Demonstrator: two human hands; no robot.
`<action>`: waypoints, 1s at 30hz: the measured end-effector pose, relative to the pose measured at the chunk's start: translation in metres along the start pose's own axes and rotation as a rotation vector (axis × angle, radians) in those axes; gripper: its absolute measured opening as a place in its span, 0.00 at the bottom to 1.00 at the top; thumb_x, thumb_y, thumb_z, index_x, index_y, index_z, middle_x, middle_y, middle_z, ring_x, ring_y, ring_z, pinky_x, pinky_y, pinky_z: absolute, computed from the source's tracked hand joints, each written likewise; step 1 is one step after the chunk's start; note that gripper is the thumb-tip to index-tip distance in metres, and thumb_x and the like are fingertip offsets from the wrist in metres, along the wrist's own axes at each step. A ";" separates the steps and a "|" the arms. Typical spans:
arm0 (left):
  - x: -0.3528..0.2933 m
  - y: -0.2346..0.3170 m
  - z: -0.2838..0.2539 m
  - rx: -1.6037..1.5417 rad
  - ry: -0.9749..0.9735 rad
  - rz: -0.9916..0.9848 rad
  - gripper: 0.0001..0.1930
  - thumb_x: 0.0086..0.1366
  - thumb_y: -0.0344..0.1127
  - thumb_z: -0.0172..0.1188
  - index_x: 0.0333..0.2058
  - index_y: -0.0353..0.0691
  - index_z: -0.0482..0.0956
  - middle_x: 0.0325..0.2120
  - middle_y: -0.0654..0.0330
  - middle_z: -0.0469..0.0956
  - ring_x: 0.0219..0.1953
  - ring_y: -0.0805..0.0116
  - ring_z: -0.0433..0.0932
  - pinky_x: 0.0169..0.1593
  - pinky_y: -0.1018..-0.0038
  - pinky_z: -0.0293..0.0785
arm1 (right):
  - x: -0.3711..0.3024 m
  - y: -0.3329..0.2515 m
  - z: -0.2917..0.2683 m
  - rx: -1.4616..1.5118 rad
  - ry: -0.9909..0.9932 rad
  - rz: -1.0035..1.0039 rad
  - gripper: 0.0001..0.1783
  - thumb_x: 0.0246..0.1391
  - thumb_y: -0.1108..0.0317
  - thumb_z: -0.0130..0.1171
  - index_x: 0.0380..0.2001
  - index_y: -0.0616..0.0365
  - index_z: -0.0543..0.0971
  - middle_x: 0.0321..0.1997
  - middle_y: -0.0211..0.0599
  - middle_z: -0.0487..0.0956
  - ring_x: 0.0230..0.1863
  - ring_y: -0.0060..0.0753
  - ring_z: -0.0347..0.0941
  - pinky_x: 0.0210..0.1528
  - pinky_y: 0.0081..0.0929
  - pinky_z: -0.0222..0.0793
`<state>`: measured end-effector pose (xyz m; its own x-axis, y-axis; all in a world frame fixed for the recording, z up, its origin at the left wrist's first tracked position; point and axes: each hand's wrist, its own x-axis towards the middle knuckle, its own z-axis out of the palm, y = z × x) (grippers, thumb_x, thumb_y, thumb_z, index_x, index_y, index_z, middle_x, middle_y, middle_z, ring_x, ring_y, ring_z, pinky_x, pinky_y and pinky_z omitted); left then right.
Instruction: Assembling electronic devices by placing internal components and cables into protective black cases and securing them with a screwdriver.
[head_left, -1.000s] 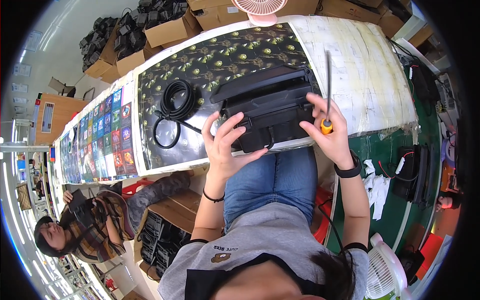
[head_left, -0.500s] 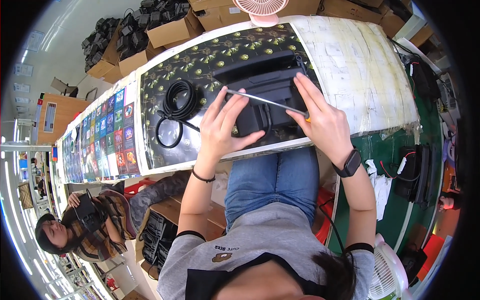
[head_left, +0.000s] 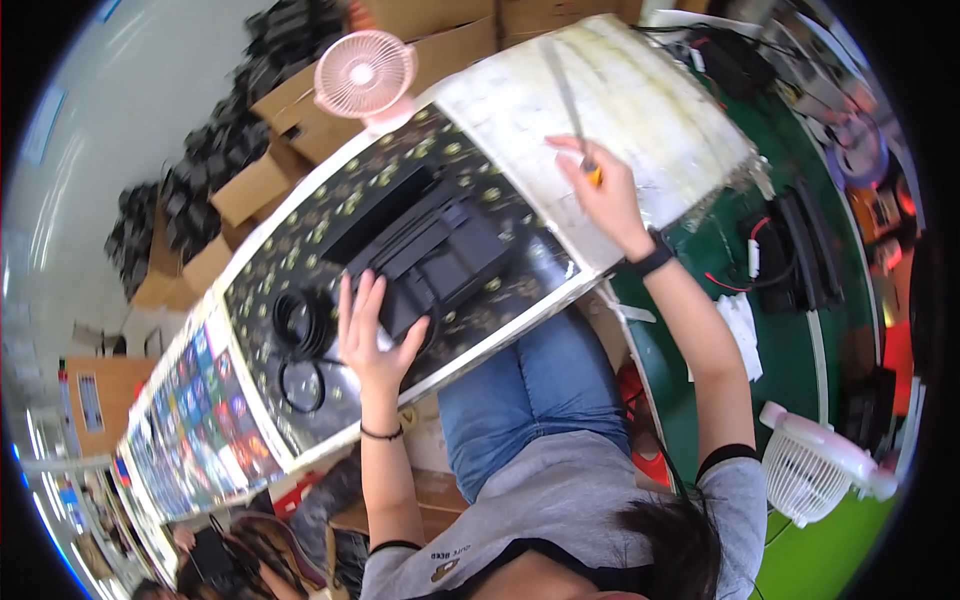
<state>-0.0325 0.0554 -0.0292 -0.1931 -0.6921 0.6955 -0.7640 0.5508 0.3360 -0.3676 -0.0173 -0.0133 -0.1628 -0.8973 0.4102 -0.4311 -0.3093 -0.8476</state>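
Note:
A black plastic device [head_left: 462,262] with a long raised flap [head_left: 385,212] lies on a dark patterned mat [head_left: 490,165]. My left hand [head_left: 374,352] rests at the device's left end, fingers stretched and thumb apart, touching its corner. To the left of that hand is a coiled black cable [head_left: 296,322]. My right hand [head_left: 612,200] is held off to the right, over the white worn sheet [head_left: 655,110]. It grips a screwdriver [head_left: 569,95] by its yellow-orange handle, with the long metal shaft pointing to the far side, slightly blurred.
A pink fan [head_left: 364,76] stands at the table's far edge. Behind it are cardboard boxes [head_left: 250,190] and piled black devices [head_left: 190,200]. Another fan [head_left: 815,470] and a green bench [head_left: 690,375] are on the right. A seated person [head_left: 235,560] works at lower left.
My right hand has swung away from the device to the right with the screwdriver, whose shaft now points away. My left hand has shifted left and down. The whole view has turned.

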 end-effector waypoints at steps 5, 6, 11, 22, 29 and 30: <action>-0.011 -0.001 0.018 -0.021 0.017 -0.023 0.32 0.60 0.52 0.62 0.55 0.32 0.73 0.58 0.46 0.71 0.64 0.37 0.63 0.65 0.50 0.59 | 0.099 0.119 -0.107 -0.131 0.504 0.222 0.16 0.64 0.55 0.55 0.41 0.53 0.84 0.29 0.37 0.83 0.31 0.33 0.79 0.37 0.28 0.71; -0.012 -0.002 0.022 -0.019 0.009 -0.018 0.33 0.64 0.54 0.58 0.57 0.31 0.71 0.60 0.45 0.69 0.65 0.37 0.61 0.66 0.51 0.57 | 0.117 0.149 -0.138 -0.254 0.593 0.158 0.18 0.64 0.52 0.54 0.40 0.53 0.84 0.31 0.38 0.83 0.33 0.36 0.79 0.39 0.30 0.72; -0.022 -0.009 0.023 0.044 0.035 -0.005 0.37 0.66 0.61 0.51 0.57 0.30 0.68 0.59 0.43 0.68 0.63 0.30 0.62 0.64 0.44 0.58 | 0.170 0.242 -0.251 -0.806 0.735 0.184 0.19 0.61 0.49 0.52 0.47 0.46 0.81 0.57 0.39 0.76 0.52 0.50 0.76 0.53 0.43 0.72; -0.031 -0.027 0.033 0.026 0.076 0.037 0.38 0.60 0.69 0.46 0.56 0.42 0.67 0.56 0.54 0.66 0.60 0.34 0.65 0.61 0.30 0.58 | 0.209 0.285 -0.328 -1.262 0.343 0.565 0.34 0.58 0.59 0.55 0.66 0.52 0.59 0.69 0.53 0.60 0.55 0.59 0.73 0.53 0.48 0.73; -0.022 -0.029 0.042 -0.023 0.049 0.040 0.36 0.60 0.66 0.47 0.55 0.42 0.67 0.57 0.55 0.66 0.61 0.29 0.63 0.62 0.31 0.58 | 0.217 0.211 -0.297 -1.510 0.113 0.539 0.18 0.54 0.58 0.64 0.41 0.60 0.77 0.42 0.51 0.82 0.47 0.54 0.79 0.46 0.45 0.77; -0.021 -0.029 0.042 -0.024 0.044 0.044 0.36 0.60 0.66 0.46 0.55 0.42 0.68 0.57 0.55 0.67 0.61 0.29 0.63 0.62 0.31 0.58 | 0.219 0.195 -0.290 -1.517 0.041 0.570 0.19 0.54 0.58 0.65 0.42 0.61 0.79 0.45 0.51 0.81 0.48 0.54 0.79 0.48 0.44 0.77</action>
<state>-0.0321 0.0341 -0.0800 -0.1987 -0.6463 0.7367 -0.7400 0.5918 0.3196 -0.7445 -0.1823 0.0089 -0.6117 -0.7641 0.2047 -0.7382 0.6444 0.1994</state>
